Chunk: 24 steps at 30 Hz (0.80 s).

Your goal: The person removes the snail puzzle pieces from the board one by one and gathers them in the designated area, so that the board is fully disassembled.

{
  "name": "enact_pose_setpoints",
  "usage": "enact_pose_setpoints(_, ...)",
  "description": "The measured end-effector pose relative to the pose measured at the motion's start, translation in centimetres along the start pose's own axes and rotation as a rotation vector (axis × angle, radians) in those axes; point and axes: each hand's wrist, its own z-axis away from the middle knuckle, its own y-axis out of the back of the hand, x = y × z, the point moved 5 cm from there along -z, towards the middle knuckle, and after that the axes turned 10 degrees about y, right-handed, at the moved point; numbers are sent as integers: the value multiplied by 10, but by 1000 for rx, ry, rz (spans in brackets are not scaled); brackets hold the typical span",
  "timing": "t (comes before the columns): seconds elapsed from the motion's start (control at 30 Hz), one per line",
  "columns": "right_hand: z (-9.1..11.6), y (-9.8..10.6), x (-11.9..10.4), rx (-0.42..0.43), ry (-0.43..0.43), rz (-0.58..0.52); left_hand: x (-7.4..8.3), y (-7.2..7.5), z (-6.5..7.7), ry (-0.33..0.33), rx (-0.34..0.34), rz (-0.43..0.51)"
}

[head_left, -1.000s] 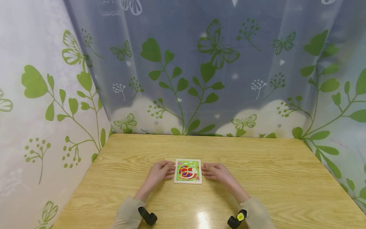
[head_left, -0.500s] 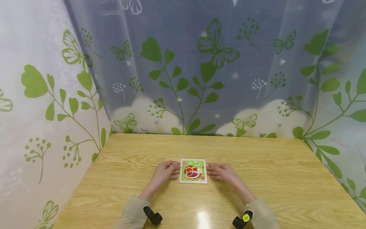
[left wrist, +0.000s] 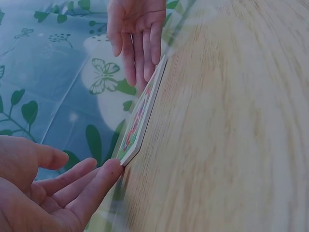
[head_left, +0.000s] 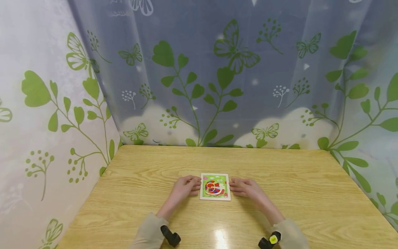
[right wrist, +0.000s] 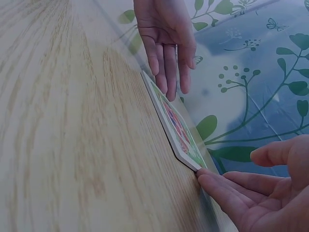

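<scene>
A square snail picture puzzle (head_left: 215, 187) with a pale frame lies flat on the wooden table. My left hand (head_left: 186, 186) is at its left edge, fingers fairly straight. In the left wrist view, a fingertip of that left hand (left wrist: 72, 193) touches the near corner of the puzzle (left wrist: 140, 118). On the opposite side, my right hand (head_left: 247, 187) meets the right edge with extended fingers. The right wrist view has the right hand's (right wrist: 260, 193) fingertip against the puzzle's (right wrist: 176, 128) corner, thumb held apart. Neither hand curls round the frame.
The wooden table (head_left: 149, 164) stretches out around the puzzle. Behind it hangs a blue-grey curtain (head_left: 199, 86) with green leaves and butterflies, and similar cloth covers both sides. Black wrist cameras (head_left: 170, 236) sit at the cuffs.
Both hands have shifted rightward along the table, and the puzzle has slid right between them. Their fingers have kept about the same pose.
</scene>
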Motion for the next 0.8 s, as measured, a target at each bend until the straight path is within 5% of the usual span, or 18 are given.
enact_pose_setpoints(0.8, 15, 18, 0, -11, -3, 17, 1, -22, 0, -3, -53, 39)
